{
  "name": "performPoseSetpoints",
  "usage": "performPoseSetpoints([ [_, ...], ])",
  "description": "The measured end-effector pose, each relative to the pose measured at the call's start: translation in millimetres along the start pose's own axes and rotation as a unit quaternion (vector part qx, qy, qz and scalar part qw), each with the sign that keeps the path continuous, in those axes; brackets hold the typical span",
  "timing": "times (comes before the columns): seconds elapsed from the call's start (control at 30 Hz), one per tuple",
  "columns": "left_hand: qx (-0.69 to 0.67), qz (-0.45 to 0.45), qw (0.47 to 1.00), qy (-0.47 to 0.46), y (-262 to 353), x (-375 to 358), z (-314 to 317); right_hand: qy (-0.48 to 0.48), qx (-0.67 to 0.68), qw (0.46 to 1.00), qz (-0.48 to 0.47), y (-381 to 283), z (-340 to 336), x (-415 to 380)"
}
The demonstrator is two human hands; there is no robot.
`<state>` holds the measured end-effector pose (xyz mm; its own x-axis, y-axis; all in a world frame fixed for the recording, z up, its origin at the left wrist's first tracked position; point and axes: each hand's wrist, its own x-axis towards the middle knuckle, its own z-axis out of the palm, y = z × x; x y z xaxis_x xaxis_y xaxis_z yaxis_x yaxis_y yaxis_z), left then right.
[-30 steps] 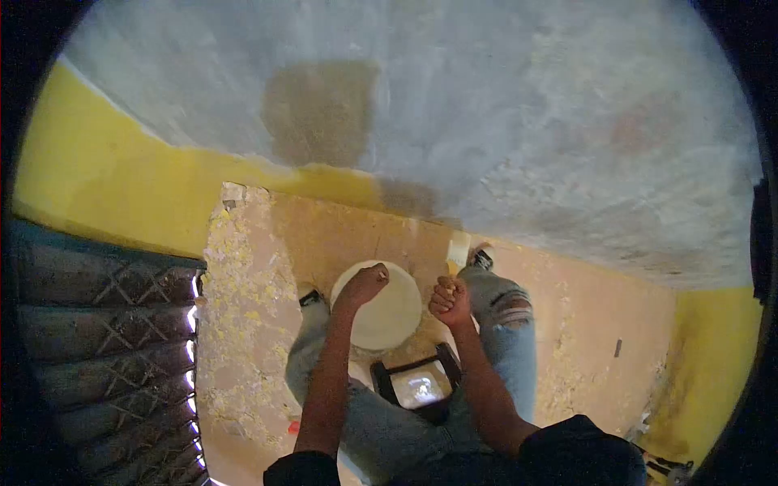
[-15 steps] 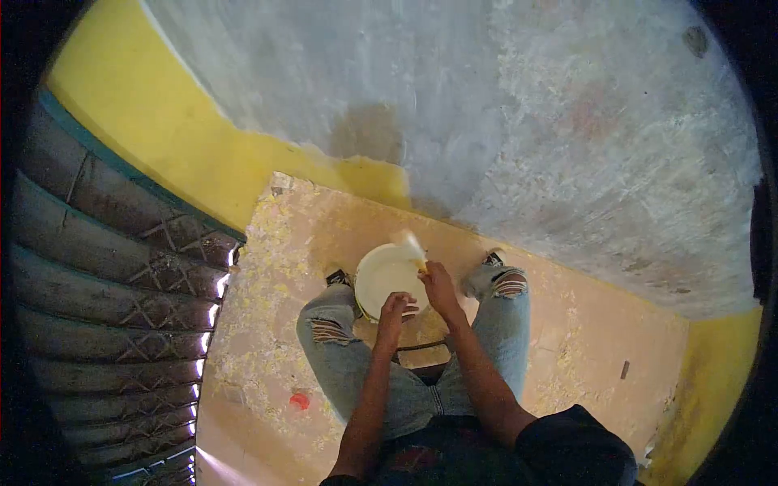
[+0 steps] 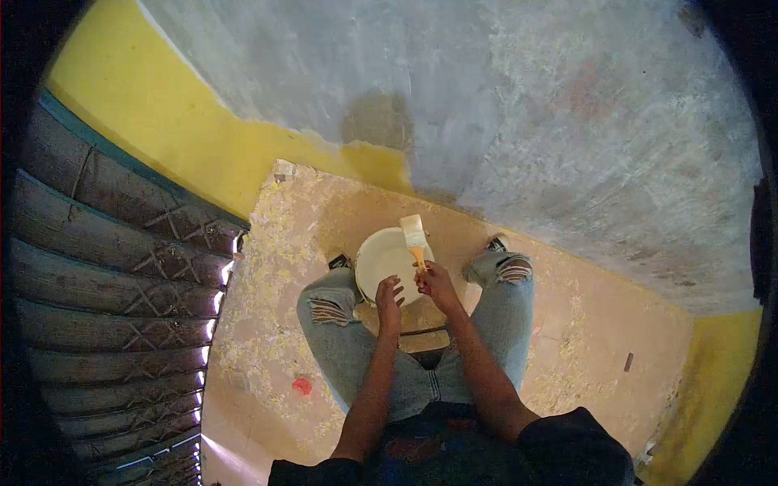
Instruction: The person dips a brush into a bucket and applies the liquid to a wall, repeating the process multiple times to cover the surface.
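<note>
A paintbrush (image 3: 415, 237) with an orange handle is gripped in my right hand (image 3: 436, 285), its pale, paint-coated bristles pointing away from me toward the wall. It overlaps the right rim of a round white bucket (image 3: 374, 257) that stands on the floor between my legs. Pale paint or a similar liquid shows inside the bucket. At the bucket's near rim is my left hand (image 3: 389, 300), fingers apart and curved, holding nothing. The bucket's handle (image 3: 423, 330) hangs down on the side toward me.
A patchy grey wall (image 3: 551, 162) with yellow paint (image 3: 267, 146) along its edges rises ahead. Metal shutters (image 3: 121, 316) stand at the left. Yellow flakes litter the floor (image 3: 267, 324), where a red round object (image 3: 301, 386) and a small dark piece (image 3: 629, 362) lie.
The brush, blurred before, now shows clearly with its bristles farther forward. My left hand has shifted slightly up and left, its fingers more open.
</note>
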<state>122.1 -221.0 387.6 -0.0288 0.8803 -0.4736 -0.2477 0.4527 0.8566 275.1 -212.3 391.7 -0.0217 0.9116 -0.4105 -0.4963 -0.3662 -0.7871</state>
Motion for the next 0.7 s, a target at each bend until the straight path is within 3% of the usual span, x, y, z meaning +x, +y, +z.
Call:
performPoseSetpoints([
  [0.13, 0.012, -0.018, 0.996, -0.087, 3.1, -8.3, -5.9, -0.017, 0.104, 0.994, 0.029, -12.3, -4.6, -2.9],
  [0.17, 0.012, -0.019, 0.996, -0.085, 0.4, -7.3, -7.5, 0.067, -0.111, 0.99, -0.062, -15.9, 4.7, -5.9],
  [0.2, 0.005, -0.033, 0.995, -0.095, -3.8, -6.1, -8.0, 0.145, -0.32, 0.924, -0.149, -17.4, 10.9, -8.1],
  [0.23, -0.002, -0.047, 0.993, -0.105, -8.8, -6.4, -8.6, 0.144, -0.32, 0.925, -0.146, -19.9, 15.6, -10.1],
  [0.3, -0.001, -0.034, 0.993, -0.116, -7.0, -11.4, -5.5, 0.168, -0.381, 0.879, -0.233, -19.2, 17.8, -10.1],
  [0.43, -0.06, -0.039, 0.986, -0.15, 0.1, -8.4, -0.4, 0.176, -0.419, 0.858, -0.24, -5.9, 13.7, -4.8],
  [0.53, -0.071, -0.006, 0.98, -0.184, -10.1, -2.6, -3.9, 0.159, -0.381, 0.892, -0.184, 2.2, 8.8, 0.1],
  [0.6, -0.052, -0.015, 0.982, -0.183, -11.5, -2.6, -0.8, 0.153, -0.139, 0.978, -0.037, 13.3, 5.2, 4.9],
  [0.63, -0.032, -0.024, 0.982, -0.183, -12.4, -3.1, 0.6, 0.153, -0.139, 0.978, -0.036, 18.6, 2.4, 6.0],
  [0.7, -0.034, -0.032, 0.983, -0.177, -16.7, -3.4, 3.9, 0.082, 0.115, 0.989, 0.044, 20.4, 1.6, 5.2],
])
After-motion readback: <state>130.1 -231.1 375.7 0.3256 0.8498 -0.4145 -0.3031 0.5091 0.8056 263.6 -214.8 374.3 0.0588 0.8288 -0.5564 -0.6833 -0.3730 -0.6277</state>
